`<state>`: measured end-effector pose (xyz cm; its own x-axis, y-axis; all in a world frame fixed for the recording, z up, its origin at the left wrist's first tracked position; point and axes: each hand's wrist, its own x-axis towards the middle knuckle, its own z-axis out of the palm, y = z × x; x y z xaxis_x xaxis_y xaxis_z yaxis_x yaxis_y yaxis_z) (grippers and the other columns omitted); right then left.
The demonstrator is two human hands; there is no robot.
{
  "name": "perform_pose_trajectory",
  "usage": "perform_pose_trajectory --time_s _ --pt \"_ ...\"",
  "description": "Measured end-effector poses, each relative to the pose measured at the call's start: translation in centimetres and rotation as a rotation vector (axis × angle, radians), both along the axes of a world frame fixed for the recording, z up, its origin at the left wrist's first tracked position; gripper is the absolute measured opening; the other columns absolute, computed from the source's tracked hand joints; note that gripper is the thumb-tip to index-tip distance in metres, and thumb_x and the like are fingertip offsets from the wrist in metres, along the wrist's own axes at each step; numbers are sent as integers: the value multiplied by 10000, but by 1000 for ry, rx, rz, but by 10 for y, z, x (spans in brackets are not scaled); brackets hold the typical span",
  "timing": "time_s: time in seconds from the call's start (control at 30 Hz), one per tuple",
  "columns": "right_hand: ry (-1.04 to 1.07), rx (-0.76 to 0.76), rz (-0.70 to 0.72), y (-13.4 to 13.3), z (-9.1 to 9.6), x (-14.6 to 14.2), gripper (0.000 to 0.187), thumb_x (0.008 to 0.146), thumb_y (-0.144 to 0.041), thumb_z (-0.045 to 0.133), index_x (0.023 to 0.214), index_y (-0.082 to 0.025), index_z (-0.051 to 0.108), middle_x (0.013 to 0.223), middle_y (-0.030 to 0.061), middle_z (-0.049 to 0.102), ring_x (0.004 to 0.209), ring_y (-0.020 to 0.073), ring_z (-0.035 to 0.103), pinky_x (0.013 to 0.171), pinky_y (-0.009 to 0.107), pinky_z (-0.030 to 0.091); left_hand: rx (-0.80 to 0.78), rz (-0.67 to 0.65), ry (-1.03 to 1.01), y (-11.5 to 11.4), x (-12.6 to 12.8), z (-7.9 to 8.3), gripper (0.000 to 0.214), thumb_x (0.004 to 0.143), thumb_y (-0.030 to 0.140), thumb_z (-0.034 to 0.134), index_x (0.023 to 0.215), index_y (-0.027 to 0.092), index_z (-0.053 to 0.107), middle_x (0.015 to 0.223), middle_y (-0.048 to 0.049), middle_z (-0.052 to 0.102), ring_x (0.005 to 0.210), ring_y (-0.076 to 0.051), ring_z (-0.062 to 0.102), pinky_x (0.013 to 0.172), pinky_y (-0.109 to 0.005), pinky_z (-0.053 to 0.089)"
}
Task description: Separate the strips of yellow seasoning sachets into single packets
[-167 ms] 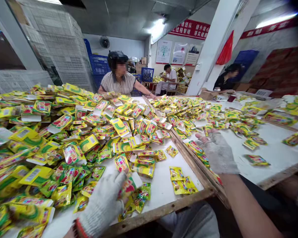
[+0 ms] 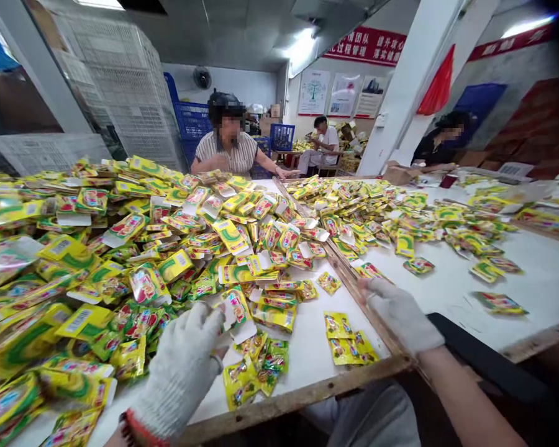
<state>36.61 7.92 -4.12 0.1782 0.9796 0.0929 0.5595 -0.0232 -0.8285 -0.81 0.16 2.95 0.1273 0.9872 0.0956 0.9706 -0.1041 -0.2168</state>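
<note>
My left hand [image 2: 179, 369], in a white knit glove, is closed on a yellow and green packet [image 2: 235, 310] at the near edge of a big heap of packets [image 2: 121, 248] on a white table [image 2: 302, 347]. My right hand [image 2: 398, 313], also gloved, rests on the wooden rail [image 2: 354, 288] between the two tables, fingers curled over it, with nothing visible in them. A few loose sachets [image 2: 347, 338] lie between my hands.
A second white table [image 2: 447, 298] to the right holds scattered packets [image 2: 400, 217]. A person in a striped shirt [image 2: 228, 149] works across the table; two more people sit further back. Stacked crates [image 2: 121, 93] stand at the left, a white pillar [image 2: 410, 81] at the right.
My right hand has drawn back from the right table onto the wooden rail. My left hand has lifted the packet a little higher. The view has shifted slightly.
</note>
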Motion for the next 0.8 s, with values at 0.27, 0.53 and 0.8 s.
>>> perform_pose_trajectory --time_s 0.27,0.53,0.8 --pt "-349 -250 170 -6 -45 -40 221 621 -262 692 809 -158 639 912 125 649 876 256 600 782 334 421 -393 51 -274 17 73 -39 231 791 336 542 916 172 646 972 -134 657 916 -289 617 750 -375 463" --pt "-314 -222 151 -23 -26 -49 148 756 -276 535 863 -179 571 857 78 649 793 203 603 689 281 433 -387 82 -449 22 74 -51 144 674 192 556 812 193 597 848 -68 656 823 -243 607 656 -302 415" --pt "643 -280 273 -61 -22 -105 375 690 -463 636 929 -184 563 787 32 689 615 169 611 533 253 461 -421 245 -1449 11 84 -55 353 739 313 598 1052 194 484 847 -13 620 592 -125 568 536 -219 437"
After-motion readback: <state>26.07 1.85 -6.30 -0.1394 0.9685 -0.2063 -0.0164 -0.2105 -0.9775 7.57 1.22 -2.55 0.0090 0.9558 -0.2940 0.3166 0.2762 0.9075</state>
